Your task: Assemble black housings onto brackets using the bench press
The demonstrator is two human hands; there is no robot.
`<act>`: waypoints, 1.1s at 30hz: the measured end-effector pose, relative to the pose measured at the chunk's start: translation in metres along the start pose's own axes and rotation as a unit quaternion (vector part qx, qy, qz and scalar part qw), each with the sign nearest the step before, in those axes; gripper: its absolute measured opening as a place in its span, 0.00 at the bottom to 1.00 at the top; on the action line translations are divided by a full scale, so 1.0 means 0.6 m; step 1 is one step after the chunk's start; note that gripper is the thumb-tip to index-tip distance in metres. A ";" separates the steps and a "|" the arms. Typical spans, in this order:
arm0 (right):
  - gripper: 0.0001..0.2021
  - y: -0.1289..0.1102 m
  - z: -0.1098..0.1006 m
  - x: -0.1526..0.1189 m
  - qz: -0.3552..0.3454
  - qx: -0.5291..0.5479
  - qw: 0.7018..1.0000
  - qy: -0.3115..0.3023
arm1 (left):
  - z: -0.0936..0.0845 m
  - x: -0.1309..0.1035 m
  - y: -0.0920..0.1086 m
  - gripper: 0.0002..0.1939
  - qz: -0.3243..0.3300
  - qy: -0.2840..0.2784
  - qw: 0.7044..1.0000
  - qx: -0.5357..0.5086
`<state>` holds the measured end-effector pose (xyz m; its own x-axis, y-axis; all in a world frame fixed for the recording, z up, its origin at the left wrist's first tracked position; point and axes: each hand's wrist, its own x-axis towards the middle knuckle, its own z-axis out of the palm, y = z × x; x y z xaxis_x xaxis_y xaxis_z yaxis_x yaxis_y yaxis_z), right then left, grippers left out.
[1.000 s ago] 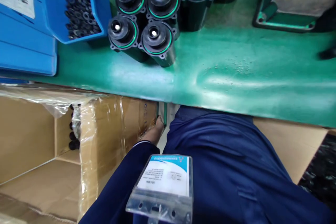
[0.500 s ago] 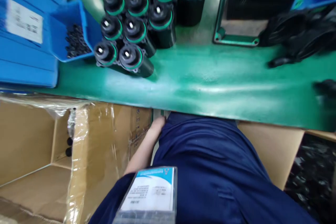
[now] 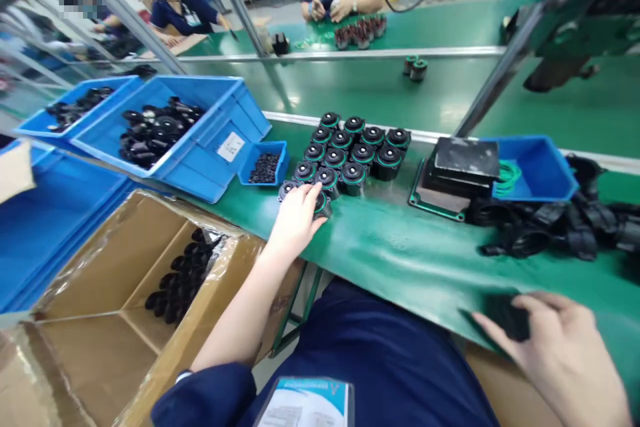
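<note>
Black cylindrical parts with green rings (image 3: 350, 153) stand upright in a tight cluster on the green work surface (image 3: 400, 247), toward its far edge. The left hand (image 3: 295, 217) lies over the nearest 2 parts of the cluster, fingers curled about one of them (image 3: 323, 203). The right hand (image 3: 560, 347) rests at the near edge of the surface, fingers closed on a dark flat piece (image 3: 507, 317).

Left of the cluster sits a small blue bin of black rings (image 3: 265, 167), beside a larger blue bin of black parts (image 3: 170, 130). To the right lie a black block on a green base (image 3: 460, 170), a blue tray with green rings (image 3: 537, 170) and a heap of black housings (image 3: 565, 227). An open cardboard box (image 3: 100, 320) stands below the surface's near edge. Beyond a green conveyor (image 3: 360, 87), other people work at a further bench (image 3: 440, 23).
</note>
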<state>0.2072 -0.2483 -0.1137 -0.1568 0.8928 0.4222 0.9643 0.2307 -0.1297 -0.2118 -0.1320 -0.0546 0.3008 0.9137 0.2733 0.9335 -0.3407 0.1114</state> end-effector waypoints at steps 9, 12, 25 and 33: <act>0.22 -0.032 -0.014 0.014 -0.085 -0.017 0.995 -0.054 | 0.012 -0.039 0.162 0.33 -0.011 -0.009 0.992 -0.129; 0.27 0.011 -0.007 0.019 -0.136 0.033 0.985 -0.105 | 0.029 -0.016 0.208 0.35 0.057 -0.048 0.971 -0.229; 0.15 0.024 -0.010 0.040 0.051 0.244 0.968 -0.039 | 0.119 0.013 0.252 0.46 0.033 -0.110 0.818 -0.564; 0.09 -0.050 -0.070 0.147 0.092 0.337 0.935 -0.062 | 0.124 0.008 0.256 0.40 -0.017 -0.149 0.752 -0.642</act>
<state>0.1732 -0.1929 -0.0350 -0.0659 0.9696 0.2356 0.6299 0.2235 -0.7438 -0.0523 -0.1637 -0.1075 0.4902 0.8705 0.0451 0.0404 -0.0744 0.9964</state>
